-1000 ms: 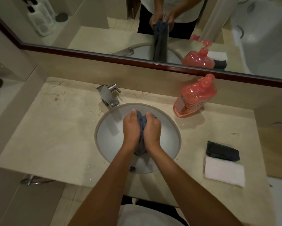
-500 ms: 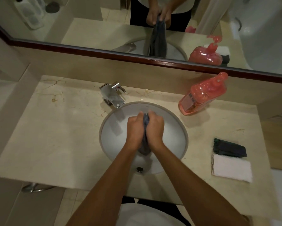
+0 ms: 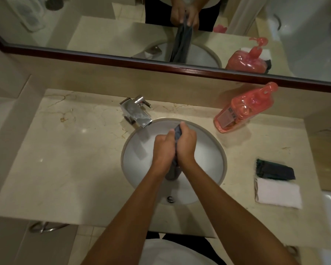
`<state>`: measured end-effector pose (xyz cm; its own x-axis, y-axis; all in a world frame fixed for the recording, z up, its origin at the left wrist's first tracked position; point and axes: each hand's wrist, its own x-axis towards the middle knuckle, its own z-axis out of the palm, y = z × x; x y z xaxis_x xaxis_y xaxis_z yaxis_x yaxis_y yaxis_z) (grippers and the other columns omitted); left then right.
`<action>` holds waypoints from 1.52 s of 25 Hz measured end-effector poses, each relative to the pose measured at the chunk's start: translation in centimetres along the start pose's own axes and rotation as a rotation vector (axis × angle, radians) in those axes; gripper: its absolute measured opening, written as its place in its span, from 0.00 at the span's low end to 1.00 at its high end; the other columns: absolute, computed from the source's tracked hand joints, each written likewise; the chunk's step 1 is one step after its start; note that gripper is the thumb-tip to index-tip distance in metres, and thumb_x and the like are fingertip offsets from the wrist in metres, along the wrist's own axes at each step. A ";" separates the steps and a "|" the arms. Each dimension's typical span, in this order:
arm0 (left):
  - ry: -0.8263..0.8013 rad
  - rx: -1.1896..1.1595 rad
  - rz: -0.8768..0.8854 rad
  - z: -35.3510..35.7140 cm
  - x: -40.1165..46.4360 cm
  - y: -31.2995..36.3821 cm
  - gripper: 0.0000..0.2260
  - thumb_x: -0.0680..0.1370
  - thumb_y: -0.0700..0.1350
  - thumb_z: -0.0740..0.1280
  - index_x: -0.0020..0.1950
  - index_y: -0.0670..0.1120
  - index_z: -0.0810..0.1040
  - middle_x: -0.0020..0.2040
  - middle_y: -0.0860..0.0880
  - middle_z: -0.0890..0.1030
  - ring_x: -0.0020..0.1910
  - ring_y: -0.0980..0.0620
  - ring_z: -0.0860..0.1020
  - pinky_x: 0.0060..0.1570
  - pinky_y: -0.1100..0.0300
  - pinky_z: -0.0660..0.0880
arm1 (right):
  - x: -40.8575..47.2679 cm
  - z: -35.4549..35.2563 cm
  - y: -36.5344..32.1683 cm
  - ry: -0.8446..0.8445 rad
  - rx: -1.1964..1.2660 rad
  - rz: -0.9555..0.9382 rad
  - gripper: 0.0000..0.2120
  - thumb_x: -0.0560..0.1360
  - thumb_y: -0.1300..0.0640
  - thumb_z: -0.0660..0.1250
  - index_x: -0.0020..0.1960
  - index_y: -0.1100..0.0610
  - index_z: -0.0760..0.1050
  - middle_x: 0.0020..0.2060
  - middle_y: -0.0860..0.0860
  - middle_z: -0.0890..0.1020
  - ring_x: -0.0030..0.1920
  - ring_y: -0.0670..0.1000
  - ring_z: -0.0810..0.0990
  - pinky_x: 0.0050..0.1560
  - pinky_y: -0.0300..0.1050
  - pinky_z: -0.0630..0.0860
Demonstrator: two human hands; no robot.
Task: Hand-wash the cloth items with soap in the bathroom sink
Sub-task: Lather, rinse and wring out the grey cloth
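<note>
Hanging bunched between both fists over the round white sink basin [image 3: 208, 161], the dark grey-blue wet cloth [image 3: 177, 132] now pokes out higher above the knuckles than it did half a second ago, and its tail dangles lower toward the metal drain [image 3: 170, 199]. The right hand [image 3: 186, 144] has slid up and forward against the left hand [image 3: 164, 150], so the two no longer sit level; the right thumb tip now sits near the basin's far rim. Both hands are clenched around the cloth and pressed side by side, wrists nearly touching, with the fabric squeezed in the seam between them. The view itself has shifted a little as well, and the desk items sit further right in the frame than before.

The chrome square faucet [image 3: 137, 111] stands on the beige marble desk [image 3: 65, 159] just behind the basin's left rim, apart from the hands. A translucent pink soap pump bottle [image 3: 243, 109] leans at the back right of the desk. Well to the right of the basin lie a folded dark teal cloth [image 3: 274, 170] and, touching its near edge, a folded white towel [image 3: 277, 195]. The wood-framed mirror [image 3: 103, 35] above reflects the hands and the hanging cloth
</note>
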<state>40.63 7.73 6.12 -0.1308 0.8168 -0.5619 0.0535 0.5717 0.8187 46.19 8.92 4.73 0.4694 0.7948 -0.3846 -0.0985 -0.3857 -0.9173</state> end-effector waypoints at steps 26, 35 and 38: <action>-0.039 0.067 0.135 -0.3 -2.3 0.9 0.21 0.85 0.48 0.58 0.33 0.46 0.75 0.24 0.53 0.74 0.22 0.60 0.71 0.24 0.66 0.68 | -1.6 -0.7 -0.9 0.026 0.083 0.041 0.20 0.82 0.57 0.58 0.31 0.54 0.66 0.24 0.49 0.67 0.27 0.47 0.64 0.33 0.47 0.63; -0.022 0.072 0.220 -0.9 -2.5 0.8 0.22 0.86 0.49 0.58 0.32 0.46 0.73 0.24 0.53 0.73 0.22 0.61 0.70 0.24 0.69 0.65 | -3.2 -1.4 0.1 -0.009 -0.014 -0.034 0.21 0.83 0.57 0.59 0.30 0.53 0.68 0.25 0.49 0.68 0.28 0.47 0.66 0.32 0.46 0.65; -0.102 0.107 0.200 0.5 -3.6 1.2 0.23 0.86 0.50 0.57 0.32 0.47 0.74 0.22 0.54 0.74 0.21 0.62 0.72 0.23 0.68 0.66 | -0.8 -2.1 -1.6 0.026 0.047 -0.006 0.22 0.83 0.56 0.58 0.30 0.52 0.64 0.23 0.47 0.65 0.27 0.46 0.63 0.32 0.47 0.62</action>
<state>41.66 5.51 9.12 -0.0072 0.9149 -0.4037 0.1735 0.3987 0.9005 47.80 7.91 6.69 0.4927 0.7844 -0.3769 -0.1364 -0.3581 -0.9237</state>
